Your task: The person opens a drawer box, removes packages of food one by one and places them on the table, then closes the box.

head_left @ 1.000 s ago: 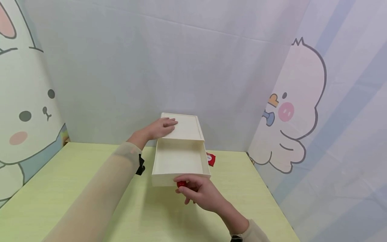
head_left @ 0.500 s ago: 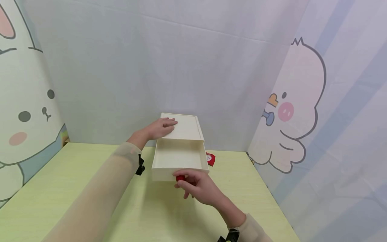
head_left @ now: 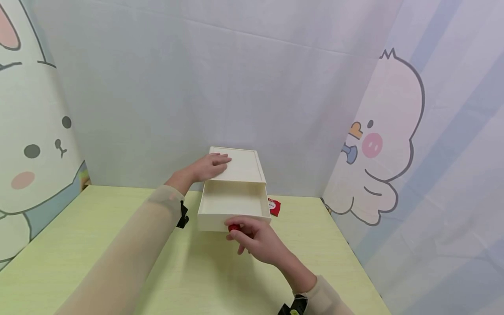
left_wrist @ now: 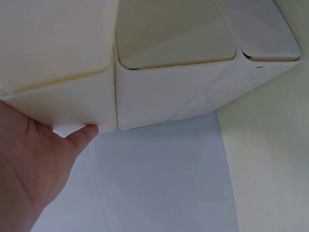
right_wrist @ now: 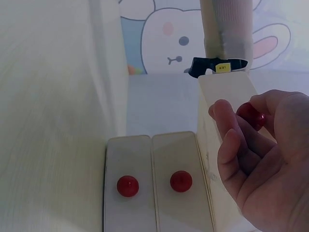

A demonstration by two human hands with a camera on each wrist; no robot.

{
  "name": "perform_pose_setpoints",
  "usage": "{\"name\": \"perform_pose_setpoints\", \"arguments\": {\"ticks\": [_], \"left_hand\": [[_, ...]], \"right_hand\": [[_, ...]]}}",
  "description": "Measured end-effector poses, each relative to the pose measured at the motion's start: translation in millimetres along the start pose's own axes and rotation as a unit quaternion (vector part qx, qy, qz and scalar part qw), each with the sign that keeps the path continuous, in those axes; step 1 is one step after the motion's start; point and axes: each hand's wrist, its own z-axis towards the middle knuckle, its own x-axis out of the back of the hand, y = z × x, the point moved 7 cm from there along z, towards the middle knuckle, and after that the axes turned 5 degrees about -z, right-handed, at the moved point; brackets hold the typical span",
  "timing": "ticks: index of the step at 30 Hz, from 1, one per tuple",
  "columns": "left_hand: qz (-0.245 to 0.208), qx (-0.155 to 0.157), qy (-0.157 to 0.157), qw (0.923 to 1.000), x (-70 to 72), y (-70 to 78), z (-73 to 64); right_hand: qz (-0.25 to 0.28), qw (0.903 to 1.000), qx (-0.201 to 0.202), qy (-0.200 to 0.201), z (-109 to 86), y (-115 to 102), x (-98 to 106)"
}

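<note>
A small cream cabinet stands at the back of the table, its top drawer pulled partly out. Nothing lies on the part of the drawer's floor that shows. My right hand pinches the drawer's round red knob between thumb and index finger, the other fingers curled below. My left hand rests on the cabinet's top near its left edge, fingers extended. In the left wrist view the thumb lies along the cabinet's edge, the fingers hidden. Two lower drawers with red knobs are pushed in, as the right wrist view shows.
A small red packet lies on the table just right of the cabinet. The pale yellow-green table extends to both sides. Behind it hangs a grey curtain, with cartoon animals printed on the side panels.
The top drawer has slid a little farther into the cabinet, my right hand moving forward with its knob. My left hand has stayed on the cabinet's top.
</note>
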Motion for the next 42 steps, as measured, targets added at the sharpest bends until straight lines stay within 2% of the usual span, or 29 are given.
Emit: {"name": "perform_pose_setpoints", "arguments": {"ticks": [26, 42], "left_hand": [[-0.005, -0.005, 0.003, 1.0000, -0.7, -0.9, 1.2], [0.003, -0.002, 0.000, 1.0000, -1.0, -0.5, 0.1]], "right_hand": [[0.019, 0.9992, 0.035, 0.003, 14.5, 0.7, 2.0], [0.000, 0.9997, 0.020, 0.010, 17.4, 1.8, 2.3]]}}
